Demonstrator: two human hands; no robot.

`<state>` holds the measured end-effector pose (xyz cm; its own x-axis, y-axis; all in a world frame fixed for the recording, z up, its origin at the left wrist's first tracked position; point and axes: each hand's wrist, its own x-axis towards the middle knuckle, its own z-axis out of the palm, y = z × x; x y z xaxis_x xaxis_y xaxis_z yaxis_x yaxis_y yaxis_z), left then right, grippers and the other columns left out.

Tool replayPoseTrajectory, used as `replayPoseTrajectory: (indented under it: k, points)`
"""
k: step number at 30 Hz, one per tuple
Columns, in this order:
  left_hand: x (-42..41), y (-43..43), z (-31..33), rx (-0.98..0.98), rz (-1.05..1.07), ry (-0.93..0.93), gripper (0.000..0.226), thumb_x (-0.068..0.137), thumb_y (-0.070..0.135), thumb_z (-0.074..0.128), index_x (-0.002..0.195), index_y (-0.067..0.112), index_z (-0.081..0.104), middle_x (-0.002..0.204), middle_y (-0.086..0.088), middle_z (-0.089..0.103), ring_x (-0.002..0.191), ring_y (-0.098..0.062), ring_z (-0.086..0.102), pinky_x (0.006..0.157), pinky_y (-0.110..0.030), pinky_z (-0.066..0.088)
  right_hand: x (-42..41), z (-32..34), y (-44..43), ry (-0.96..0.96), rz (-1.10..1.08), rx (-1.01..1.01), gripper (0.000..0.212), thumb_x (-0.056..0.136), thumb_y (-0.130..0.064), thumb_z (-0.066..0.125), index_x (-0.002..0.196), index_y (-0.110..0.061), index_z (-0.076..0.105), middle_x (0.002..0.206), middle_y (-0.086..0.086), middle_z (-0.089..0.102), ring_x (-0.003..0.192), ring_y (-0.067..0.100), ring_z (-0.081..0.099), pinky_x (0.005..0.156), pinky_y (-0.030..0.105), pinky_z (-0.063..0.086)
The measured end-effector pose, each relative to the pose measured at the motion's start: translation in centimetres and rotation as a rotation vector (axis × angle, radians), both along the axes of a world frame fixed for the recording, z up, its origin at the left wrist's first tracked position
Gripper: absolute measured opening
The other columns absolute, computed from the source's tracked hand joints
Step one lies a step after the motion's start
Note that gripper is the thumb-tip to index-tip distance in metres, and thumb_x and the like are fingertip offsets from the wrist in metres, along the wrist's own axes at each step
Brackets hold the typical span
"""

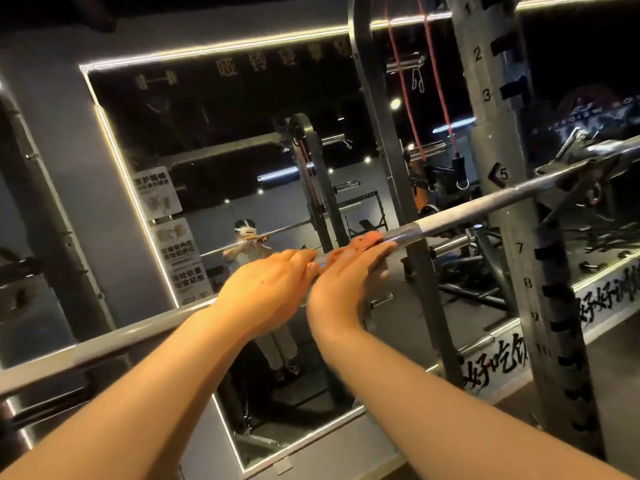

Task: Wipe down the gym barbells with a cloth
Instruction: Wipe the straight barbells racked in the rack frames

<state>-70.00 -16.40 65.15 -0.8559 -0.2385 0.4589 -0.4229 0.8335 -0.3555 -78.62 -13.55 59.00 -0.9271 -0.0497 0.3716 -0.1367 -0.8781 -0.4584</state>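
Left hand (266, 292) hooks its fingers over the barbell (485, 207); right hand (346, 282), just beside it, clasps an orange cloth (367, 238) round the shaft (fingertips blurred).

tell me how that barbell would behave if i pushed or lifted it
Likely rigid and heavy: the barbell is a long, steel-looking shaft. Being round, it would probably roll if pushed. Its knurled stretch should grip well; the smooth band by the cloth looks slicker.

bar (485, 211) shaft free to the rt, rack upright (495, 133) & hook (585, 174) block its end; mirror (242, 133) behind
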Motion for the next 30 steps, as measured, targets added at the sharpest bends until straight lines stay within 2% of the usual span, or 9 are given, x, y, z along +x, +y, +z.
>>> replayPoseTrajectory:
  k: [1, 3, 6, 9, 13, 19, 23, 26, 30]
  points:
    - [0.4, 0.0, 0.1, -0.008, 0.013, -0.017, 0.053, 0.108, 0.052, 0.027, 0.157, 0.033, 0.028, 0.158, 0.007, 0.041, 0.138, -0.016, 0.048, 0.108, -0.037, 0.046, 1.3, -0.6, -0.5, 0.038, 0.025, 0.009, 0.062, 0.103, 0.005, 0.032, 0.160, -0.002, 0.007, 0.159, 0.019, 0.031, 0.144, 0.010, 0.033, 0.120, 0.013, 0.003]
    - [1.1, -0.1, 0.2, -0.006, 0.046, -0.021, 0.054, 0.108, 0.053, 0.024, 0.158, 0.034, 0.025, 0.160, 0.008, 0.038, 0.139, -0.016, 0.047, 0.109, -0.037, 0.045, 2.4, -0.8, 0.1, 0.009, 0.141, -0.007, 0.043, 0.112, -0.014, 0.036, 0.152, -0.029, 0.027, 0.138, 0.006, 0.052, 0.117, -0.010, 0.055, 0.096, 0.001, 0.040]
    - [2.3, -0.4, 0.2, -0.016, 0.086, 0.007, 0.054, 0.106, 0.052, 0.016, 0.155, 0.034, 0.031, 0.151, 0.005, 0.050, 0.130, -0.016, 0.056, 0.106, -0.037, 0.049, -0.3, 0.1, 2.8, -0.136, 0.187, -0.094, 0.035, 0.107, -0.043, 0.046, 0.141, -0.036, 0.044, 0.110, -0.009, 0.064, 0.087, 0.001, 0.065, 0.071, 0.017, 0.052]
    - [2.8, -0.8, -0.1, 0.012, 0.095, 0.032, 0.053, 0.106, 0.049, 0.017, 0.153, 0.031, 0.035, 0.144, 0.001, 0.056, 0.125, -0.019, 0.059, 0.106, -0.038, 0.050, -5.6, 0.9, 6.1, -0.027, -0.135, 0.062, 0.028, 0.108, -0.039, 0.047, 0.131, -0.025, 0.055, 0.105, -0.011, 0.070, 0.083, 0.008, 0.062, 0.077, 0.028, 0.055]
    - [1.7, -1.0, -0.3, 0.019, 0.080, 0.070, 0.045, 0.111, 0.038, 0.027, 0.153, 0.025, 0.037, 0.147, -0.001, 0.055, 0.127, -0.021, 0.059, 0.107, -0.040, 0.049, -9.5, 1.2, 7.7, 0.575, -0.668, 0.951, 0.050, 0.109, -0.031, 0.038, 0.155, -0.013, 0.032, 0.120, 0.002, 0.058, 0.114, 0.020, 0.049, 0.097, 0.040, 0.047]
    - [1.9, -0.7, -0.3, -0.012, 0.091, 0.077, 0.042, 0.110, 0.033, 0.032, 0.151, 0.026, 0.039, 0.141, -0.001, 0.060, 0.120, -0.020, 0.063, 0.102, -0.038, 0.053, -7.7, 1.8, 8.0, 1.114, -0.618, 1.053, 0.023, 0.102, -0.022, 0.048, 0.101, -0.023, 0.071, 0.098, -0.007, 0.068, 0.096, 0.015, 0.057, 0.090, 0.037, 0.044]
    - [2.5, -1.1, -0.1, -0.033, 0.104, 0.069, 0.039, 0.110, 0.037, 0.032, 0.146, 0.028, 0.045, 0.134, 0.001, 0.064, 0.113, -0.017, 0.066, 0.097, -0.033, 0.055, -12.6, 2.2, 10.3, 0.897, -0.864, 1.175, 0.043, 0.098, -0.038, 0.033, 0.069, -0.032, 0.064, 0.073, -0.012, 0.063, 0.079, 0.008, 0.056, 0.109, 0.049, 0.037]
    - [3.7, -2.1, -0.2, -0.052, 0.143, 0.088, 0.035, 0.109, 0.037, 0.040, 0.142, 0.028, 0.046, 0.129, 0.004, 0.065, 0.109, -0.014, 0.066, 0.093, -0.030, 0.055, -13.3, 1.6, 9.9, 0.652, -0.772, 1.128, 0.038, 0.100, -0.038, 0.031, 0.078, -0.030, 0.062, 0.086, -0.008, 0.060, 0.090, 0.017, 0.057, 0.122, 0.057, 0.019]
    - [3.4, -1.9, -0.7, -0.021, 0.180, 0.138, 0.033, 0.107, 0.035, 0.042, 0.137, 0.023, 0.049, 0.122, 0.001, 0.065, 0.105, -0.018, 0.066, 0.091, -0.034, 0.057, -8.2, 1.7, 7.1, 0.796, -0.715, 1.183, 0.029, 0.104, -0.030, 0.037, 0.101, -0.021, 0.065, 0.101, 0.000, 0.062, 0.101, 0.024, 0.056, 0.113, 0.051, 0.033]
